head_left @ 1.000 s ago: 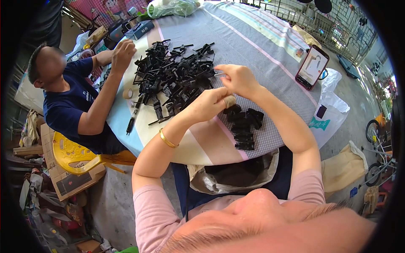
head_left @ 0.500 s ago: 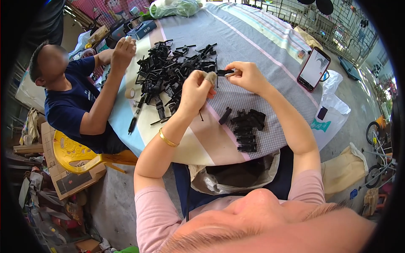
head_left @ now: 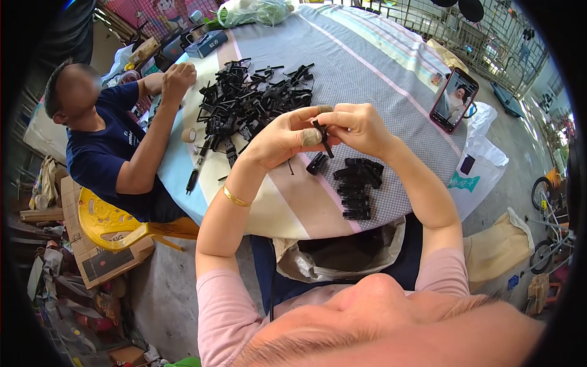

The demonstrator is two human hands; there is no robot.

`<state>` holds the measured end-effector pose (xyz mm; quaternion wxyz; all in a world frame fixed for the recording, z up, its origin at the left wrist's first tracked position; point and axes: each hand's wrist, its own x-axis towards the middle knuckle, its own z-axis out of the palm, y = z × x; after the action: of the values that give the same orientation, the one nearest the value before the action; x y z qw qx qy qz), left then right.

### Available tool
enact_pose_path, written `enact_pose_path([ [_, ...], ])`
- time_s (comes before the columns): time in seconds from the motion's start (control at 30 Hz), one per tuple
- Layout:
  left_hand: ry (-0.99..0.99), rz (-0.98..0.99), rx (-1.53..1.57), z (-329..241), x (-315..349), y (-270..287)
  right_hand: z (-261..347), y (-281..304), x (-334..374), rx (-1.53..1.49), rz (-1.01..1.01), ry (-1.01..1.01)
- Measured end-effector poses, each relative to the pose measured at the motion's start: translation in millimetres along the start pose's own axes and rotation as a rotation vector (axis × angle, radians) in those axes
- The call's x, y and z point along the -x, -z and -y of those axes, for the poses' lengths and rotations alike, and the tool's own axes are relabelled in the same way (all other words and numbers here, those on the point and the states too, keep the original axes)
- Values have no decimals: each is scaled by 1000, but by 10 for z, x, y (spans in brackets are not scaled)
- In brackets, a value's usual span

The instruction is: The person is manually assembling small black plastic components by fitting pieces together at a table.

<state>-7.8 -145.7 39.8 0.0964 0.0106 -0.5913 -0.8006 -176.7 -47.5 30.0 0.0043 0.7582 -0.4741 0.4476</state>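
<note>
My left hand, its thumb and forefinger wrapped in beige tape, grips a small black plastic part between the fingertips. From the other side, my right hand pinches the same part, and the fingers partly hide it. Just beyond my left hand spreads a tangled pile of black plastic parts, many with thin rods sticking out. Below my right hand, several black pieces are stacked in a short row near the table's edge. A single black piece lies left of that row.
A co-worker sits at the left, both hands by the table edge. On the cloth-covered table are a tape roll, a black pen-like tool and a propped phone. An open sack hangs below the near edge.
My hands have come together, the black part now turned downward between them. The single loose piece sits slightly farther left. The co-worker's hands have lowered, and the phone's picture differs.
</note>
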Motion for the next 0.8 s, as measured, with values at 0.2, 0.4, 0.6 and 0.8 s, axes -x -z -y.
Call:
enact_pose_path([
  [0.2, -44, -227, 85, 95, -20, 8, 47, 32, -19, 95, -47, -97],
  [0.4, -281, -487, -391, 176, -80, -87, 93, 112, -48, -585, -23, -554],
  [0.6, -328, -572, -496, 196, -93, -185, 86, -28, -7, -625, 14, -572],
  [0.8, -396, -575, -540, 212, -28, -169, 220, -95, -7, -677, -50, -623],
])
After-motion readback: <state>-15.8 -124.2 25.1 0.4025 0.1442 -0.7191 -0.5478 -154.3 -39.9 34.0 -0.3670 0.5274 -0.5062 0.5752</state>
